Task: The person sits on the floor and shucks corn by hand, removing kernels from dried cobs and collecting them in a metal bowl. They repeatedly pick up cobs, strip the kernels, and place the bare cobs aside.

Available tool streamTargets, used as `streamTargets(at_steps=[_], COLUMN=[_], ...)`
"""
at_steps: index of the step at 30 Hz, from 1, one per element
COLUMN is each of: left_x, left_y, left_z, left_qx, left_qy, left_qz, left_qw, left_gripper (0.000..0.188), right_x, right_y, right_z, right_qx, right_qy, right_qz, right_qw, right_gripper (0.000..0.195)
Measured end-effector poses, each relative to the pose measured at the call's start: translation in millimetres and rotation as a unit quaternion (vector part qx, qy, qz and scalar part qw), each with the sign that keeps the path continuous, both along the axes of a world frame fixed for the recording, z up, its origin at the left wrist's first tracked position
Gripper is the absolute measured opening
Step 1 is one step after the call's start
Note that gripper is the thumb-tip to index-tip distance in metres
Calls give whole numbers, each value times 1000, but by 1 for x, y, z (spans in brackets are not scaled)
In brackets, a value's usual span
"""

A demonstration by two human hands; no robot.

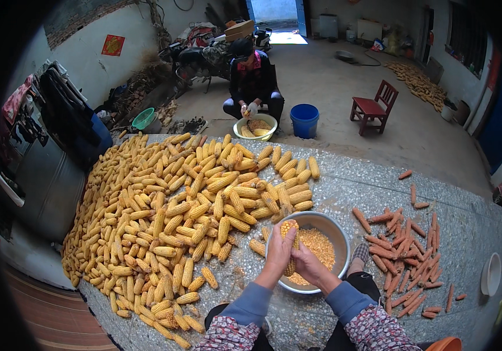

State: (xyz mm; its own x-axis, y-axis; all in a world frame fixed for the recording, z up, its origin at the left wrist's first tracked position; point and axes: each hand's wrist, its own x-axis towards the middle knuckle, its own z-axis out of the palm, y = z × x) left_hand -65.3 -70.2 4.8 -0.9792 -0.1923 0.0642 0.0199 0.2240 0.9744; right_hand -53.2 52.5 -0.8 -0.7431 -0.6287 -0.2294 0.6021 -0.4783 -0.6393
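Note:
Both of my hands grip a partly shelled corn cob (289, 227) over a metal basin (344, 237). My left hand (280, 252) holds its upper part, and my right hand (310, 263) closes around it lower down. Loose yellow kernels (319, 243) lie in the basin, and a second cob shows beneath my hands, partly hidden. A large heap of unshelled corn cobs (167, 219) spreads to the left. Bare reddish cobs (404, 259) lie scattered to the right of the basin.
Beyond the terrazzo platform edge a person (255, 83) sits handling corn over a pale basin (257, 137). A blue bucket (304, 120) and a red wooden chair (374, 107) stand nearby. A white bowl (491, 274) lies at the far right, with an orange object (446, 344) at the bottom right.

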Motion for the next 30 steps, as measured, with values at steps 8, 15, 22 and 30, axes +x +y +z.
streamTargets(at_steps=[8, 15, 22, 30], left_x=[9, 11, 7, 5], left_y=[-19, -15, -17, -7], left_z=[47, 56, 54, 54], left_qx=[229, 237, 240, 232], left_qy=[-56, -24, -23, -3], left_qz=[-101, -80, -122, -160], left_qw=[967, 968, 963, 959], left_gripper=[46, 50, 56, 63], right_x=[-12, -14, -13, -13], right_y=[8, 15, 19, 23], right_z=[7, 10, 12, 14], right_qx=[-10, 12, 18, 75], right_qy=[75, 105, 117, 173], right_qz=[17, 27, 56, 3], right_qw=[997, 994, 991, 982], right_gripper=[78, 71, 67, 69])
